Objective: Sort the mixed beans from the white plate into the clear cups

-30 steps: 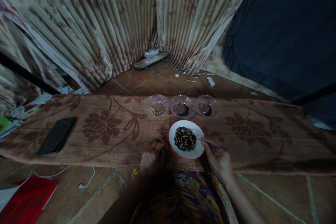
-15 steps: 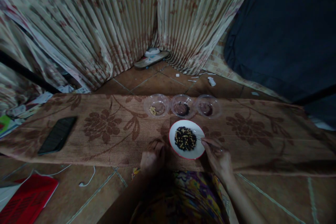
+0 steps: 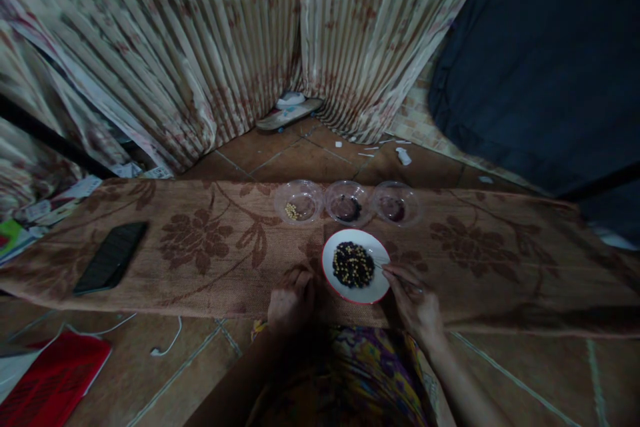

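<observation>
A white plate with a red rim [image 3: 364, 295] sits in front of me, bearing a heap of mixed black and yellow beans [image 3: 353, 265]. My right hand [image 3: 416, 300] is at the plate's right side, closed on a pair of thin metal tweezers [image 3: 382, 265]; their tips point at the heap's right edge. Whether a bean is between the tips is too small to tell. Left of the plate, my left hand [image 3: 291, 299] rests on the cloth with curled fingers, and no object shows in it. Beyond the plate stand three clear plastic bowls: left [image 3: 310, 195], middle [image 3: 336, 190] and right [image 3: 413, 197].
The left bowl holds some yellow beans, the middle one black beans, the right one dark reddish beans. A dark phone [image 3: 111, 257] lies left on the brown patterned cloth [image 3: 200, 293]. Behind the table are a striped curtain [image 3: 240, 33] and a skateboard [image 3: 290, 115].
Hardly anything differs. Both hands, the tweezers and the plate stay in nearly the same place.
</observation>
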Demonstrator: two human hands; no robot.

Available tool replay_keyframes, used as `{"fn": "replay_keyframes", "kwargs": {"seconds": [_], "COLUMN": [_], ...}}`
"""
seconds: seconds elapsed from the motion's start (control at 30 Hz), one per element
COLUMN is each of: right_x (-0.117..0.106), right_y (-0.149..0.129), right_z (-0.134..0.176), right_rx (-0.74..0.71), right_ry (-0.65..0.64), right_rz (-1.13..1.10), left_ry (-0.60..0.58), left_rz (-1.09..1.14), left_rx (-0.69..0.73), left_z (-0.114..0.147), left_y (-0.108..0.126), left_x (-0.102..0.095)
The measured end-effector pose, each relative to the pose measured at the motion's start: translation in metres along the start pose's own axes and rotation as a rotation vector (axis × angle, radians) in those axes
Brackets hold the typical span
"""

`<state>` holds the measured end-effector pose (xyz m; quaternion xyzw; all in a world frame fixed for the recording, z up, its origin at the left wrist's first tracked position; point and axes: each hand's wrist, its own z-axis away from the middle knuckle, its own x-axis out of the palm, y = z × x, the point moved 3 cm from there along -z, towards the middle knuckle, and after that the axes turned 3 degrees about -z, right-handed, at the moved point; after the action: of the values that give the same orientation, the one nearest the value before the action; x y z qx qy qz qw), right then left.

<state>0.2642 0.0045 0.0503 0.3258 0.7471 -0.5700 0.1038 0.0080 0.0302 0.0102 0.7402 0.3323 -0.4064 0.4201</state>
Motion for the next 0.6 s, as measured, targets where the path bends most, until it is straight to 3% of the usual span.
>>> {"fn": "replay_keyframes", "kwargs": {"seconds": [0.37,0.6], "right_x": [-0.007,0.009], "right_y": [-0.003,-0.025], "right_z": [-0.007,-0.059], "right_rx": [0.135,0.059], "right_ry": [0.105,0.196], "right_rz": [-0.158,-0.256], "left_ry": [-0.004,0.006], "left_rz": [0.034,0.034], "left_rx": [0.001,0.001], "left_z": [-0.001,0.000], "left_y": [0.001,0.000], "left_x": [-0.003,-0.002]}}
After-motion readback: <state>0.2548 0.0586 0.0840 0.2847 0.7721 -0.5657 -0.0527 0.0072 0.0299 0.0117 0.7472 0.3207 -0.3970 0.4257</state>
